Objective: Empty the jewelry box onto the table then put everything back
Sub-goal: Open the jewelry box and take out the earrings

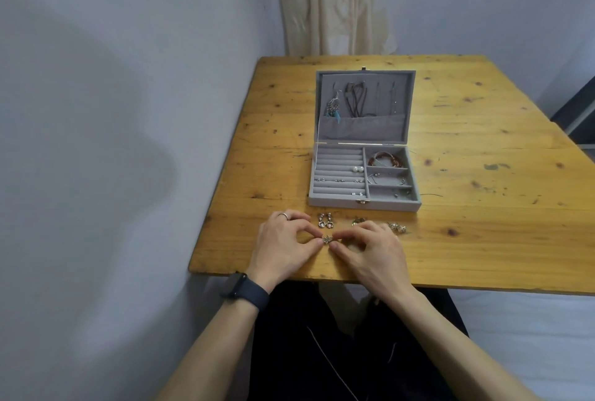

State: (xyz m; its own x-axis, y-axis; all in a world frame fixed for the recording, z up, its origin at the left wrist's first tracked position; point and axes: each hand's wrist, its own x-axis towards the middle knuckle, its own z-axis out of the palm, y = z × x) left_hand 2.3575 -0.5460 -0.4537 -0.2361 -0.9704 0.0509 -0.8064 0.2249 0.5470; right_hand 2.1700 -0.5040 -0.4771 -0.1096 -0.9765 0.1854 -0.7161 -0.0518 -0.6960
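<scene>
Both hands meet low over the near edge of the tabletop (483, 223). The left grip (283, 246) and the right grip (370, 252) each pinch, thumb against forefinger, one side of a small silver piece (327, 239). It may be a pair of earrings held together, but it is too small to tell. Pinching from both sides steadies something that tiny, probably so it can be parted or laid down neatly.

Just beyond the left grip lies a pair of drop earrings (325, 220). Just beyond the right grip is a gold-toned piece (358, 221), and to that grip's right another cluster (397, 227). They sit in a row, easy to find again.

Farther beyond both grips stands the jewelry box (335, 201), lid open. Pearl studs (357, 169), a bracelet (383, 159) and necklaces (355, 101) are inside, so the emptying looks only partly done.
</scene>
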